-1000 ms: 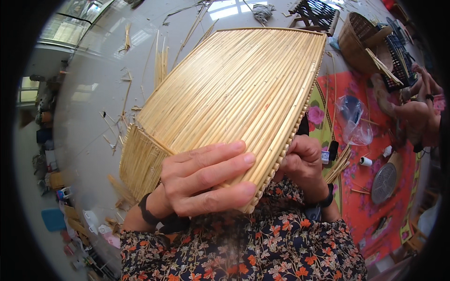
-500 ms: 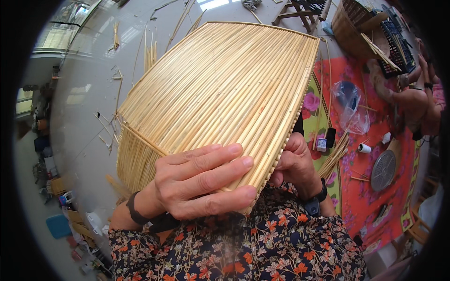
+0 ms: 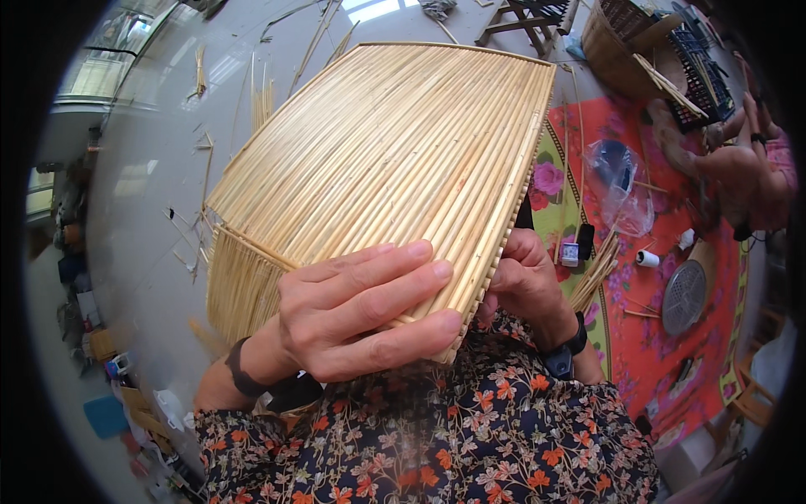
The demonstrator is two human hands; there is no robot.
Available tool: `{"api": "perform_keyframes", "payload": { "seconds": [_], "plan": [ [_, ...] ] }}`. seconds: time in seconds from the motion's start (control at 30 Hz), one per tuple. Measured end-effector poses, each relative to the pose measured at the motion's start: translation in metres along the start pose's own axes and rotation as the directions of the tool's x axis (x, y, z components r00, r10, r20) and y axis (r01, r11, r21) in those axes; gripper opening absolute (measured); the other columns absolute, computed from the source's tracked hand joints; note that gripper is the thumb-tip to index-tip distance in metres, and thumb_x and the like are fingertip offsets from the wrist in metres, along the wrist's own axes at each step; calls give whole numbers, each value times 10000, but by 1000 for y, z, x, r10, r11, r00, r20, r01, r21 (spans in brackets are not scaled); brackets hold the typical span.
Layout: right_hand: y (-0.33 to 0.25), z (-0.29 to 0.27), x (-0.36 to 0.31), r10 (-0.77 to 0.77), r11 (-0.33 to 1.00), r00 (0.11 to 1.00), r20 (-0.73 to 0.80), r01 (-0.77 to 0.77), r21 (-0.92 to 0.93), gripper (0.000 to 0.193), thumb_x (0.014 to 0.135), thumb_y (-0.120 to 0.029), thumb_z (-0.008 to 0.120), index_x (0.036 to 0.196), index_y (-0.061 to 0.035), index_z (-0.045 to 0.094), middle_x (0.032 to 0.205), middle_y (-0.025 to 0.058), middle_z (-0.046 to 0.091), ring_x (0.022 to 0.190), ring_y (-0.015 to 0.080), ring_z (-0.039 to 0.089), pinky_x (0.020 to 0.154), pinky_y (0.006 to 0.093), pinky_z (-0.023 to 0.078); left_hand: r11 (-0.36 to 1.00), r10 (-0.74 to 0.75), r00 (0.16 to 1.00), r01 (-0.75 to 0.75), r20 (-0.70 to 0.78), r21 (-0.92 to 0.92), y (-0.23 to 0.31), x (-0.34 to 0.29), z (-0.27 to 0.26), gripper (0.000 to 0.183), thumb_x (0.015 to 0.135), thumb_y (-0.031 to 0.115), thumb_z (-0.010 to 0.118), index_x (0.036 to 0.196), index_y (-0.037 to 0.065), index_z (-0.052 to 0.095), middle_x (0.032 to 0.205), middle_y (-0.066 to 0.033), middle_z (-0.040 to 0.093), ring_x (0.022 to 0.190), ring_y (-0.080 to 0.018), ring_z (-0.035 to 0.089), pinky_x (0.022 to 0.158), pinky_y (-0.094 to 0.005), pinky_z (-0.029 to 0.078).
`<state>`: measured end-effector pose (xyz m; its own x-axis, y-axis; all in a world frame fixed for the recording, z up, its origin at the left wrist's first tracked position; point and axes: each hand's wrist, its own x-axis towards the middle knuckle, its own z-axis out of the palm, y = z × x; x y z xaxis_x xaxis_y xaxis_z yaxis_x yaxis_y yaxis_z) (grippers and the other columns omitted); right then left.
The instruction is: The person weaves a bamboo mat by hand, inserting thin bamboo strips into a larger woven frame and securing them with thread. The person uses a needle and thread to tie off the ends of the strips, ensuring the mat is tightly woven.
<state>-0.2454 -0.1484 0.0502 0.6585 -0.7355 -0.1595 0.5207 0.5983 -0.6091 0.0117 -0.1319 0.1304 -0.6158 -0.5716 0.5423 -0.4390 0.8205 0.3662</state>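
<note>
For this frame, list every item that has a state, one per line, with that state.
Woven straw panel: lifted off the floor, tilted, held by both hands.
Left hand: fingers spread flat across the panel's near end.
Right hand: closed on the panel's right edge, fingertips hidden behind it.
Wicker basket: upright on the floor, with sticks poking out.
Clear plastic bag: crumpled, lying on the red floral mat.
Loose straw stalks: bundled beside the mat.

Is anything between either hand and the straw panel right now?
Nothing visible. The left hand lies flat on the woven straw panel, its fingers spread across the near corner, and the right hand grips the panel's right edge directly.
</note>
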Motion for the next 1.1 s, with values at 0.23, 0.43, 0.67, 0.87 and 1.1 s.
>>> {"api": "perform_keyframes", "payload": {
  "seconds": [0.23,0.43,0.67,0.87,1.1],
  "plan": [
    [8,-8,0,-631,528,763,142,556,-641,139,920,113,642,1009,51,731,808,101,741,684,165,722,616,303,572,1000,23,999,-23,-41,-8,-5,15,-2,308,883,182,823,1184,131,784,1182,-142,793,1039,-316,798,886,-408,679],
    [-21,-6,20,-797,156,562,219,543,-825,141,908,98,655,995,14,728,838,93,767,710,170,740,642,295,574,1000,3,994,0,-105,30,-16,52,1,347,862,113,830,1200,47,789,1168,-164,786,1028,-328,798,855,-411,680],
    [-14,-23,-5,-726,605,673,-141,528,-595,132,1014,72,588,1114,37,667,823,98,745,728,162,730,672,291,586,999,48,994,-50,-100,-18,-22,63,42,353,854,88,809,1202,33,793,1181,-163,788,1049,-342,796,876,-407,669],
    [-15,-36,-14,-739,641,641,-208,574,-510,136,1040,45,586,1161,37,648,854,95,735,728,152,716,668,291,583,997,61,990,-66,-127,-36,-24,73,68,344,857,87,811,1196,31,790,1180,-164,790,1057,-341,795,876,-395,666],
    [-12,-40,1,-806,588,544,-235,692,-419,156,1001,85,599,1122,16,668,849,95,730,675,149,705,600,278,571,995,55,990,-65,-130,-70,-32,83,69,358,855,85,820,1206,25,783,1190,-169,794,1071,-343,795,885,-395,668]
  ]
}}
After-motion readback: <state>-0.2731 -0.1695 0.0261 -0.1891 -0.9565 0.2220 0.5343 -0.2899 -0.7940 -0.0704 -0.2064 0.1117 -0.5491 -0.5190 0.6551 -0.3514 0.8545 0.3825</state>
